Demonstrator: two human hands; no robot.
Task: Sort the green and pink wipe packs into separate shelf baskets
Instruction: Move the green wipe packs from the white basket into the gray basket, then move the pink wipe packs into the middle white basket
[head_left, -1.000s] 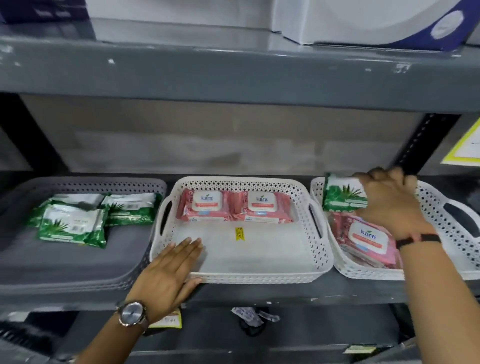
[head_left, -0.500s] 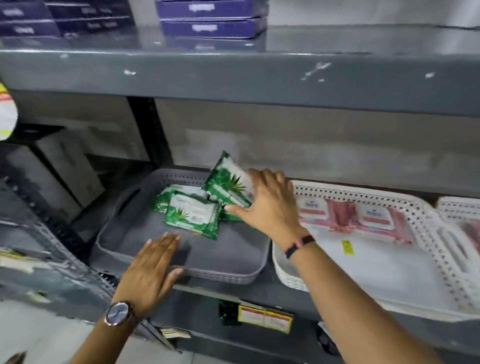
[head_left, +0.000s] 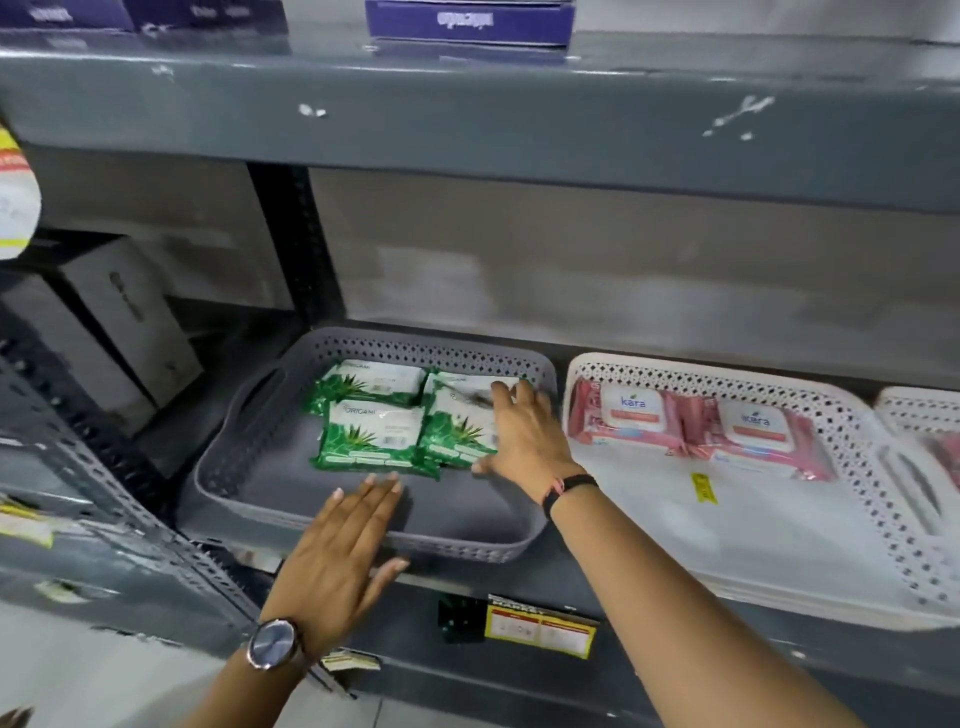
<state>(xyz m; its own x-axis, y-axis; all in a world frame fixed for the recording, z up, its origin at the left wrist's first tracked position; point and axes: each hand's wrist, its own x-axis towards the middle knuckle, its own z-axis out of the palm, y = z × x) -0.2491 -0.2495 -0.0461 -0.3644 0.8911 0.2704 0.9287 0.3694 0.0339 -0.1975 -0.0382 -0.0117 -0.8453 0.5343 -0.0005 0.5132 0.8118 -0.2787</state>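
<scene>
A grey basket stands on the shelf with several green wipe packs at its back. One green pack lies in front of another. My right hand lies over the right edge of a third green pack, fingers on top and thumb at its near edge, with the pack down flat in the basket. My left hand rests flat on the grey basket's front rim, holding nothing. To the right, a white basket holds two pink packs.
Another white basket at the far right edge shows part of a pink pack. The upper shelf carries blue boxes. A black upright stands left of the grey basket, with boxes beyond it. A yellow label hangs on the shelf edge.
My right hand carried a green pack from the far right basket to the grey basket and lowered it flat beside the others. My left hand shifted from the white basket's rim to the grey one's.
</scene>
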